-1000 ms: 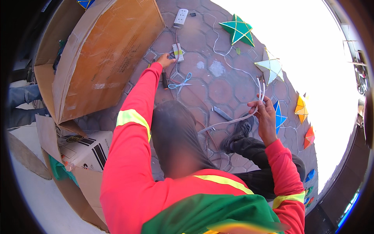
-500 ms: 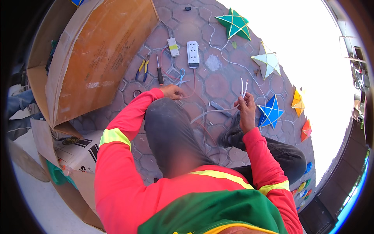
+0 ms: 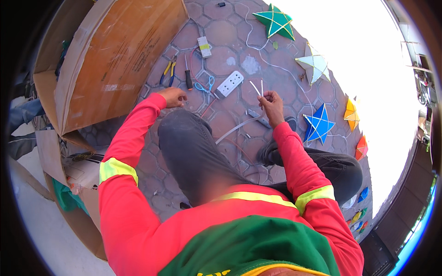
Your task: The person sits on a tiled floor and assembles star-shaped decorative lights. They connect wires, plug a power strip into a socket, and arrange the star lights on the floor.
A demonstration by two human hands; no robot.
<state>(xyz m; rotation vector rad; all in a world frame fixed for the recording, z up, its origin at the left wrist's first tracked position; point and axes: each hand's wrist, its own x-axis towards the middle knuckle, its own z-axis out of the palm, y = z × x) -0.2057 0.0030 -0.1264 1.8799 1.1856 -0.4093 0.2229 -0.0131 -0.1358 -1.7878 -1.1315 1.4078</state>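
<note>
Right hand (image 3: 272, 108) grasps the white two-core flexible cable (image 3: 238, 125), split ends upward. Left hand (image 3: 174, 97), empty, has shifted left, near the black-handled screwdriver (image 3: 189, 80). White rectangular plastic power strip (image 3: 229, 84), previously straight, now lies slanted beside blue-handled metal scissors (image 3: 208, 89).

Octagonal-block paving (image 3: 221, 33): reddish, white-stained in patches, shaded. Right: sunlit ground (image 3: 377, 60), glaring white. Lower right: dark brown panelling (image 3: 399, 191).
</note>
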